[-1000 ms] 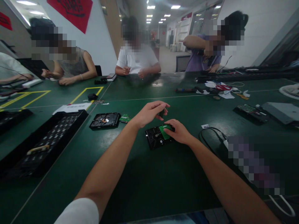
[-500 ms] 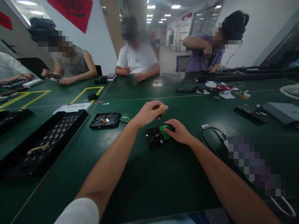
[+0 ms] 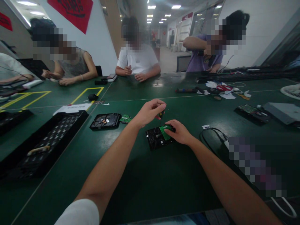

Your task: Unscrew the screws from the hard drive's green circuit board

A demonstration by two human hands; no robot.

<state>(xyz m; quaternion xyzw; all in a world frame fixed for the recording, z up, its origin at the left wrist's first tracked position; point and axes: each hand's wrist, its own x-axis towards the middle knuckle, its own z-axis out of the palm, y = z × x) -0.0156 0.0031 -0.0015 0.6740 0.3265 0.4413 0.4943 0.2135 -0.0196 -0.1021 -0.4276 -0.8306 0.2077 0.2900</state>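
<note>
Centrally, we see the hard drive (image 3: 153, 139) lying flat on the green surface (image 3: 150, 184), just below the left grip (image 3: 150, 112) and partly under the right grip (image 3: 180, 132). The left pinches a small dark-and-yellow tool (image 3: 161, 115); its fingers cover much of the handle, and we cannot clearly make out the tip. The right clasps the drive, hiding its far right corner. We note a black casing and green circuit board (image 3: 164, 135).

Hard drive (image 3: 154, 139) black, its circuit board (image 3: 165, 132) green; tabletop (image 3: 150, 184) dark green, tape lines (image 3: 78, 96) yellow.
</note>
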